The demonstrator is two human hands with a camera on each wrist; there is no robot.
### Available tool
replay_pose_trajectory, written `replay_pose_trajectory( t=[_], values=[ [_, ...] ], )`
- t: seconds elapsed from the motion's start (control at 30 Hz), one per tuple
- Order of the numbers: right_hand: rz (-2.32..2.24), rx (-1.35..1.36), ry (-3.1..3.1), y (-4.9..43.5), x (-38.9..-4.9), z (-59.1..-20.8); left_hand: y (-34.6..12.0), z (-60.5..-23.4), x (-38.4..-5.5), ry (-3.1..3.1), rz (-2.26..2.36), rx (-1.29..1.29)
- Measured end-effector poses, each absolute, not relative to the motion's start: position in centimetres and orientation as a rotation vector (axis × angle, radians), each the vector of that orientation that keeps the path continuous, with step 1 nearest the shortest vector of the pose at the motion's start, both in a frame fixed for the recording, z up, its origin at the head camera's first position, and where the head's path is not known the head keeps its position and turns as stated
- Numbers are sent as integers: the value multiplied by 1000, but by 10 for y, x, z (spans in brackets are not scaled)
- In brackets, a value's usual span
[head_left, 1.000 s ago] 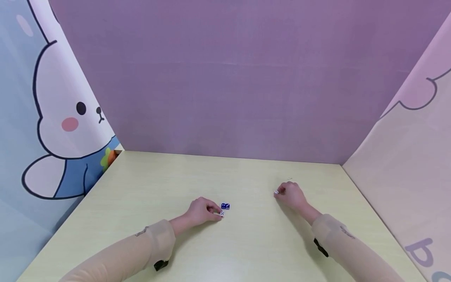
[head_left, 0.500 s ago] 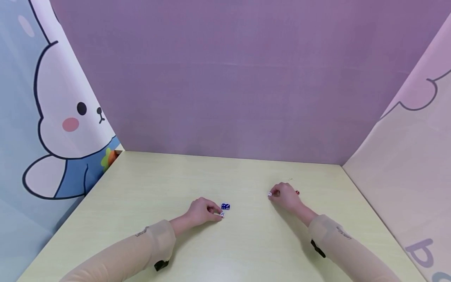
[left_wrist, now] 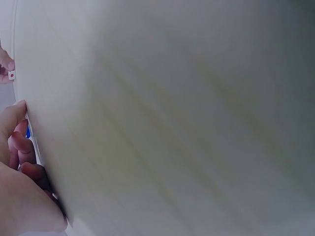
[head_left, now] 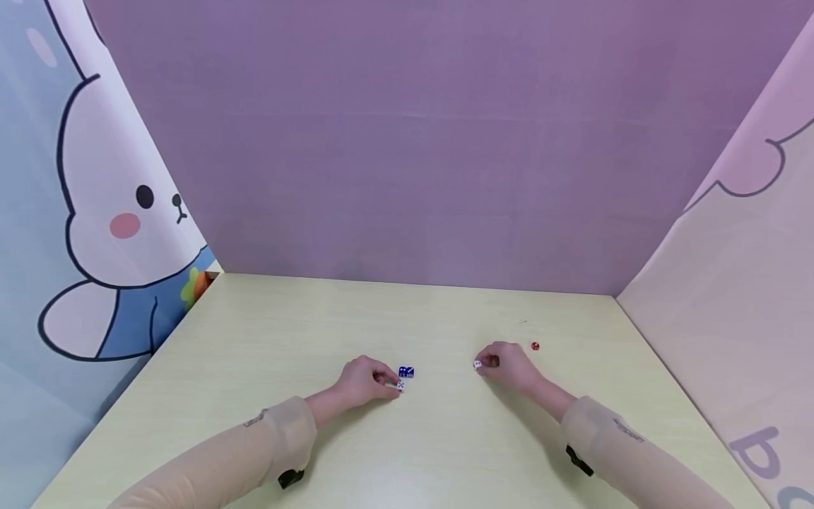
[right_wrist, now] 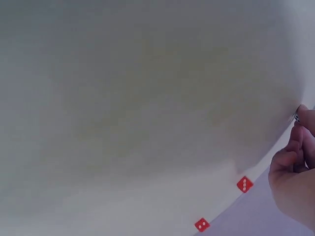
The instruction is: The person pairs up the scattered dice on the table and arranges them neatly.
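Near the middle of the table, my left hand (head_left: 364, 382) pinches a white die (head_left: 400, 386) between thumb and index finger, low at the tabletop. Right behind that die, a pair of dark blue dice (head_left: 406, 372) sit side by side; a bit of blue (left_wrist: 28, 132) shows past the left fingers in the left wrist view. To the right, my right hand (head_left: 507, 364) holds another white die (head_left: 477, 364) at its fingertips. A face with one red dot shows on this white die (left_wrist: 12, 75) in the left wrist view.
Beyond the right hand lies a red die (head_left: 535, 346). The right wrist view shows two red dice, one nearer (right_wrist: 244, 184) and one lower (right_wrist: 202, 224). A purple panel (head_left: 407, 155) stands along the pale table's (head_left: 305, 311) back edge, with printed cloths at both sides.
My right hand has moved left and nearer to me with its white die, uncovering the red die behind it. The left hand and the blue dice have stayed in place.
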State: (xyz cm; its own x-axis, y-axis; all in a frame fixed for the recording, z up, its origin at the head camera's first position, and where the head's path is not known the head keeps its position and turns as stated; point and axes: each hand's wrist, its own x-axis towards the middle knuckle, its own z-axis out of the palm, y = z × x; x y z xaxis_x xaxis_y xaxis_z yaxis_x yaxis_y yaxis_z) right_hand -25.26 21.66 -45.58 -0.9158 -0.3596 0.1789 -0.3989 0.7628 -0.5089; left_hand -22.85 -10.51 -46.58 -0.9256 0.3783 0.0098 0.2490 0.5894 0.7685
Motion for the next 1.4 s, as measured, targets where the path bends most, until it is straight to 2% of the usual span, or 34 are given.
replay_pose_trajectory(
  t=[0.33, 0.9, 1.4],
  values=[
    [1187, 464, -2966, 213, -233, -456, -104, -466, -230, 2671, 1248, 521],
    [1226, 619, -2957, 170, -202, -455, -103, -464, -229, 2707, 1186, 518],
    [1208, 711, -2879, 117, -206, -454, -104, -463, -226, 2761, 1160, 528]
  ],
)
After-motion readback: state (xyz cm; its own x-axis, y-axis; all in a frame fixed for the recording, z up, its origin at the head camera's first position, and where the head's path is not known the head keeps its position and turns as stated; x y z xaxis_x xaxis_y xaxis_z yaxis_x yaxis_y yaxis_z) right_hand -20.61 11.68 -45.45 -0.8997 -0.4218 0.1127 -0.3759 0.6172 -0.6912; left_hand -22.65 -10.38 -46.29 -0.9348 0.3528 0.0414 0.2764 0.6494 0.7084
